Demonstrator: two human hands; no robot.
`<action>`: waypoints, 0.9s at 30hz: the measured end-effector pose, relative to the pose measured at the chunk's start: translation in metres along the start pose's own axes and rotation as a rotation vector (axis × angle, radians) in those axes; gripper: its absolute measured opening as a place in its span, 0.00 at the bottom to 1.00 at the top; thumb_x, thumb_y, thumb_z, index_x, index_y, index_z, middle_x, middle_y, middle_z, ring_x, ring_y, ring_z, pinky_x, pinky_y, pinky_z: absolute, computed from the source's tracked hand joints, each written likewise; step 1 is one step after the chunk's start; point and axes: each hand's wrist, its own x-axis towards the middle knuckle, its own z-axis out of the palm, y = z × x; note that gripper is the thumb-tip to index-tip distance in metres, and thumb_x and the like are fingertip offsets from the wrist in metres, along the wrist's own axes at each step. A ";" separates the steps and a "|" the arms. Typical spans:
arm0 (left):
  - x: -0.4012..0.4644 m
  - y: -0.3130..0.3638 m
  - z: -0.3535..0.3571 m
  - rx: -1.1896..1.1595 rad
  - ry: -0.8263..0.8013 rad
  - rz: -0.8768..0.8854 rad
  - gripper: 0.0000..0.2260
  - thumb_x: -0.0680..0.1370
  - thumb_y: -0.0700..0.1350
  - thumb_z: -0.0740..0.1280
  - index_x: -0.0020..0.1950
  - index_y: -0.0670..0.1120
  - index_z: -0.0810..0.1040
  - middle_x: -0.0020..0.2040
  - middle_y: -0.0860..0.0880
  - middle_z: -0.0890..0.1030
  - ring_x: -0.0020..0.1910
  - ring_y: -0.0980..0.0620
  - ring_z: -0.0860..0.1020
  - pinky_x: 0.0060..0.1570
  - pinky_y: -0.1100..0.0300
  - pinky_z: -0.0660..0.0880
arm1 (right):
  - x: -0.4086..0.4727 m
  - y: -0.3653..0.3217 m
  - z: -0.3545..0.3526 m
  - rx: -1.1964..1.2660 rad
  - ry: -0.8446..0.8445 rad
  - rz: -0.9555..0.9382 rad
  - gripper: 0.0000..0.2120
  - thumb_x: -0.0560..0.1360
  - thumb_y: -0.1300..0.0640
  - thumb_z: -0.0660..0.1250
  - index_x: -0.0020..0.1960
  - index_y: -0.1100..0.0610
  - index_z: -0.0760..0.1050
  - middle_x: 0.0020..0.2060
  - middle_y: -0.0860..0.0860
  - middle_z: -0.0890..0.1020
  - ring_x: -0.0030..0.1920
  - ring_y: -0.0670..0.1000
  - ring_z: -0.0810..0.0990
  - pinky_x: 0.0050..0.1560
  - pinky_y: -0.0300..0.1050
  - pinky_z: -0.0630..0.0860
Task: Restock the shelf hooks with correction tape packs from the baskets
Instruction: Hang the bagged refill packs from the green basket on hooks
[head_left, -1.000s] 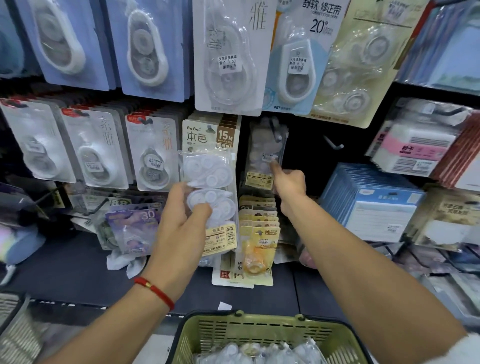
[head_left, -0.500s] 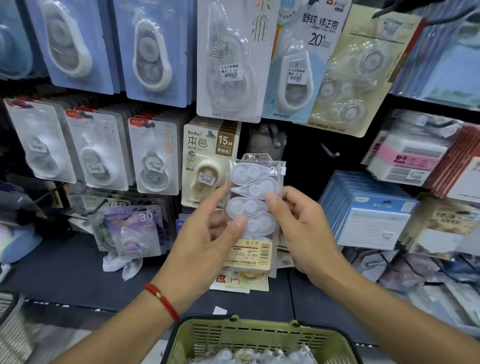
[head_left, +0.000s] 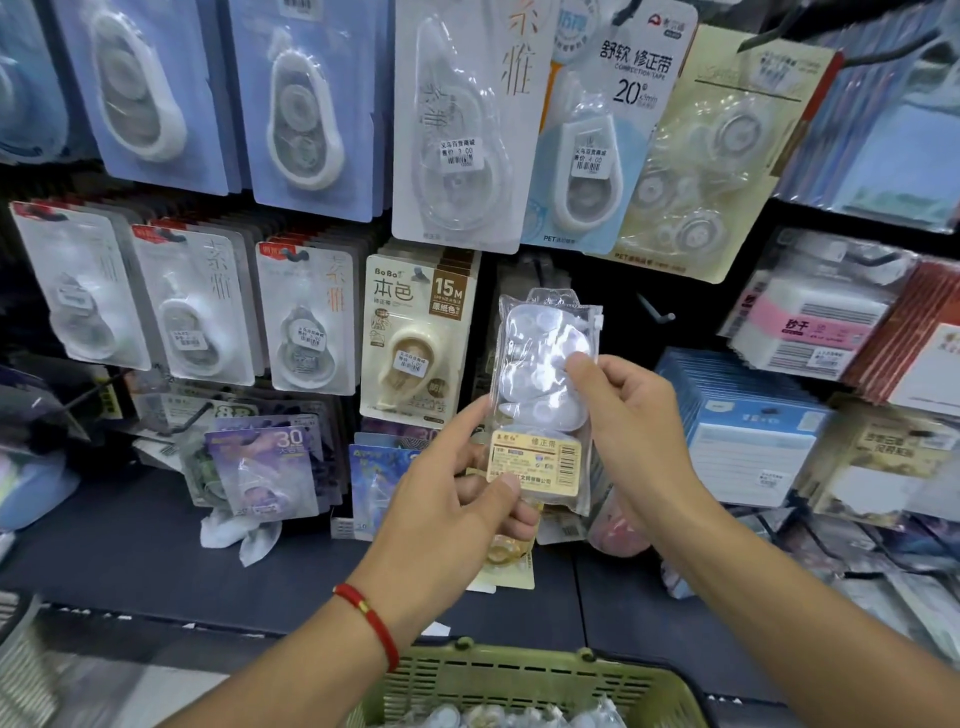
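Both hands hold one clear correction tape pack (head_left: 540, 374) with a tan label, upright in front of the shelf's middle column. My left hand (head_left: 457, 499) pinches its lower left edge by the label. My right hand (head_left: 634, 421) grips its right side, thumb on the blister. A bare black hook (head_left: 655, 312) sticks out just right of the pack's top. Behind the pack, similar packs hang partly hidden. The green basket (head_left: 498, 675) at the bottom edge holds more clear packs (head_left: 519, 719).
Beige "15M" packs (head_left: 415, 338) hang left of the held pack, grey-white ones (head_left: 306, 322) further left. Large blister cards (head_left: 457, 130) fill the row above. Blue notepads (head_left: 748, 431) sit on the right. The dark shelf board (head_left: 130, 545) lies below.
My right hand came back from the hook area and took hold of the pack's right side. Both hands shifted the pack right and up, in front of the middle column.
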 end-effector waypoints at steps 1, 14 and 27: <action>0.000 0.000 0.000 -0.005 -0.002 -0.012 0.31 0.82 0.30 0.65 0.80 0.54 0.65 0.57 0.43 0.82 0.39 0.45 0.86 0.41 0.59 0.83 | 0.001 0.002 0.000 0.000 -0.003 0.007 0.22 0.85 0.50 0.67 0.41 0.66 0.75 0.27 0.45 0.75 0.28 0.43 0.70 0.30 0.35 0.68; 0.030 0.000 -0.044 0.957 0.282 0.455 0.32 0.75 0.35 0.73 0.78 0.47 0.70 0.75 0.46 0.68 0.74 0.47 0.67 0.73 0.58 0.65 | 0.019 0.055 0.018 -0.121 0.039 0.074 0.04 0.84 0.50 0.66 0.54 0.46 0.79 0.42 0.48 0.86 0.43 0.53 0.85 0.45 0.60 0.83; 0.035 -0.018 -0.059 1.005 0.224 0.413 0.34 0.72 0.31 0.72 0.78 0.45 0.70 0.76 0.41 0.63 0.76 0.42 0.65 0.69 0.59 0.66 | 0.116 0.103 0.036 -0.278 0.094 0.407 0.22 0.81 0.40 0.68 0.60 0.59 0.79 0.56 0.55 0.83 0.58 0.58 0.81 0.59 0.53 0.79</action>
